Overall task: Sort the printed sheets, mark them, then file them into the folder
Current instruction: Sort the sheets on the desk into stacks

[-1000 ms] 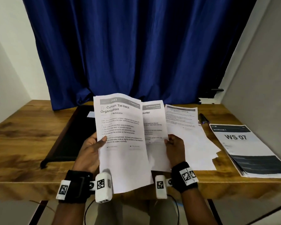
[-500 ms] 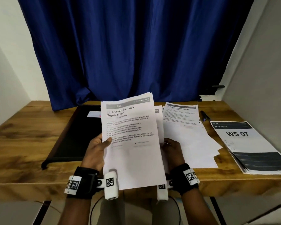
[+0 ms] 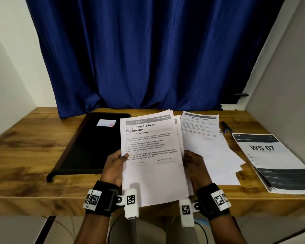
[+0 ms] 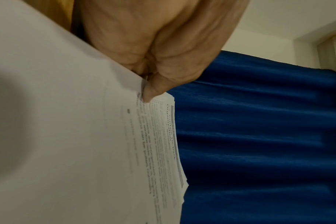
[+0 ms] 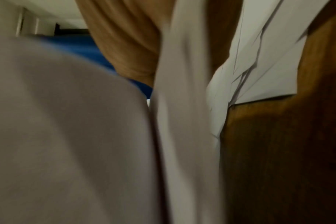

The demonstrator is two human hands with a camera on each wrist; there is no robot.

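Head view. Both hands hold a bundle of printed sheets (image 3: 151, 155) upright over the near edge of the wooden table (image 3: 25, 155); top page reads "Curtain Tie-back Organization". Left hand (image 3: 113, 166) grips the bundle's left edge, thumb on the front. Right hand (image 3: 195, 164) takes the right edge, fingers curled around it. A loose fan of more sheets (image 3: 209, 152) lies on the table just right of the bundle, topped by a "Dishwasher Loading" page. Black folder (image 3: 88, 143) lies closed to the left, a small label on its cover. Pen (image 3: 226, 127) rests beyond the loose sheets, untouched. A "WS 07" booklet (image 3: 275, 161) sits far right. Blue curtain (image 3: 148, 50) behind.

Judgement: sorting is underway; no marking visible, nothing filed. Most of the task remains.

Left wrist view. Thumb tip (image 4: 150, 94) presses the printed face, clamping the bundle's edge against the fingers behind. Several page edges show, slightly offset.

Right wrist view. Blurred. Paper fills the frame, with the loose sheets on the table at right; the fingers' exact hold cannot be told here.
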